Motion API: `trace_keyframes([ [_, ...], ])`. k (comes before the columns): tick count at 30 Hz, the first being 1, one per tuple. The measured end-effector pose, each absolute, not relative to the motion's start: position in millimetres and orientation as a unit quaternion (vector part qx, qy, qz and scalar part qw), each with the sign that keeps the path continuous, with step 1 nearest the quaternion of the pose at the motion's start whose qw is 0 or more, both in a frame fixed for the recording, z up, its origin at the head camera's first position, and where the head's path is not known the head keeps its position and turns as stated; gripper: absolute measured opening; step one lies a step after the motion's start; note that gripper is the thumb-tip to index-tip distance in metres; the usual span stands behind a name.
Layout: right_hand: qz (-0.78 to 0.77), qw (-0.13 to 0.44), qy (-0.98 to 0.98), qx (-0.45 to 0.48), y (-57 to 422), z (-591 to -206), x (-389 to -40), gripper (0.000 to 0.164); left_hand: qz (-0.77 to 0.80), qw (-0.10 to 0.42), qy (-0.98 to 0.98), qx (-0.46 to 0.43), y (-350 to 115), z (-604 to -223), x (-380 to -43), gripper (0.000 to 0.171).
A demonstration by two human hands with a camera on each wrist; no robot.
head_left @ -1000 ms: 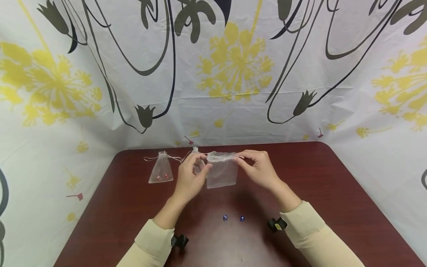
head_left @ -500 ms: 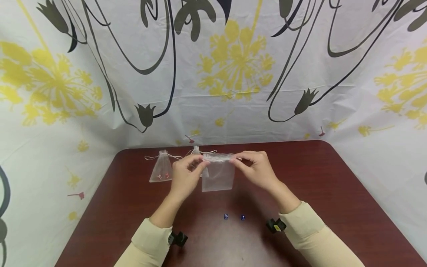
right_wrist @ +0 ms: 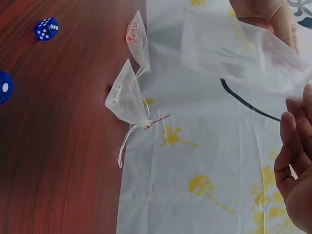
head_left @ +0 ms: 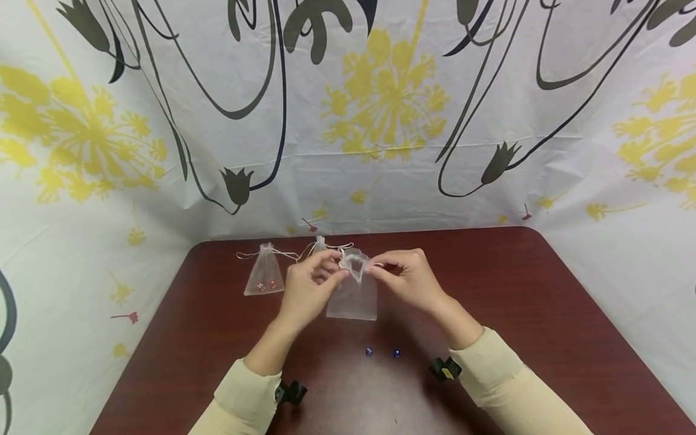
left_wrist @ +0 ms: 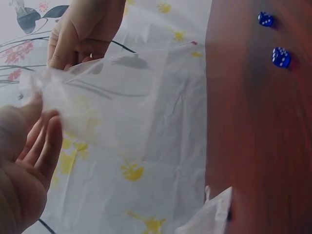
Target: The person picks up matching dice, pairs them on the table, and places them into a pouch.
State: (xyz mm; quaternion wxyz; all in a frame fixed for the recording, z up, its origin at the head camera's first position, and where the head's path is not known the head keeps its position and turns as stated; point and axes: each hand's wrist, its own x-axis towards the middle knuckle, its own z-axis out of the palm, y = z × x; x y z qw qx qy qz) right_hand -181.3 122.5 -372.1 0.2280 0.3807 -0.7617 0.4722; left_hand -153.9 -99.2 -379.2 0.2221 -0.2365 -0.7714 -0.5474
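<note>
A sheer white drawstring pouch (head_left: 352,302) hangs above the table between my two hands, its mouth partly spread. My left hand (head_left: 310,290) pinches the left side of its rim; my right hand (head_left: 410,278) pinches the right side. In the left wrist view the pouch (left_wrist: 112,102) looks flat, and I see nothing inside it. Two blue dice lie on the table below the hands, a left die (head_left: 369,351) and a right die (head_left: 396,353).
At the back left of the dark red table (head_left: 179,338) lies a tied pouch (head_left: 264,272) with red dice. Beside it, a second tied pouch (right_wrist: 127,97) with white dice is partly hidden by my left hand in the head view. A patterned cloth (head_left: 380,199) hangs behind.
The pouch has come slightly left and nearer. Its rim was stretched straight half a second ago; now the hands are closer together and the mouth gapes. The dice and tied pouches stay put.
</note>
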Motion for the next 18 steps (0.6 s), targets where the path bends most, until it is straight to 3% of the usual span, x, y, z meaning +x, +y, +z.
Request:
trace_keyframes([
  [4, 0.462, 0.225, -0.754, 0.408, 121.3, -371.1, -181.5, 0.012, -0.462, 0.201, -0.806, -0.311, -105.4, -371.6, -152.0, 0.043],
  [8, 0.452, 0.226, -0.751, 0.426, 122.4, -371.1, -182.7, 0.013, -0.389, 0.208, -0.82, -0.366, -112.9, -363.3, -150.6, 0.032],
  [11, 0.449, 0.22, -0.75, 0.432, 123.5, -372.2, -183.2, 0.013, -0.367, 0.217, -0.825, -0.371, -117.2, -361.3, -151.0, 0.022],
  [18, 0.445, 0.216, -0.756, 0.43, 127.1, -378.2, -183.3, 0.015, -0.359, 0.223, -0.837, -0.347, -124.1, -363.7, -150.8, 0.019],
])
